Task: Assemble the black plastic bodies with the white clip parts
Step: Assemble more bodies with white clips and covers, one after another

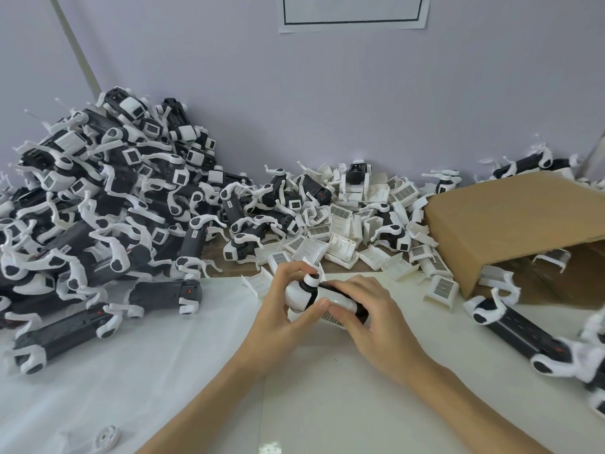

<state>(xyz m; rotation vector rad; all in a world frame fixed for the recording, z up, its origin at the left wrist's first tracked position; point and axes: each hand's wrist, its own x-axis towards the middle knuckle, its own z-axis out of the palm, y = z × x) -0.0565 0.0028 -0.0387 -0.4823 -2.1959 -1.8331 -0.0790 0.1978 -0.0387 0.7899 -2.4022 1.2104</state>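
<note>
Both hands hold one black plastic body (330, 291) with white end parts just above the table's middle. My left hand (284, 299) grips its white left end, thumb and fingers curled round it. My right hand (366, 309) curls over the body's right part and presses a white clip part (332, 317) with a grid face against its underside. Most of the black body is hidden under my right fingers. Loose white clip parts (343, 237) lie in a heap just behind the hands.
A tall pile of black-and-white pieces (98, 198) fills the left side up to the wall. A tipped cardboard box (510, 231) lies open at the right, with black bodies (523, 332) in front of it. A white round part (104, 439) lies near the front left edge.
</note>
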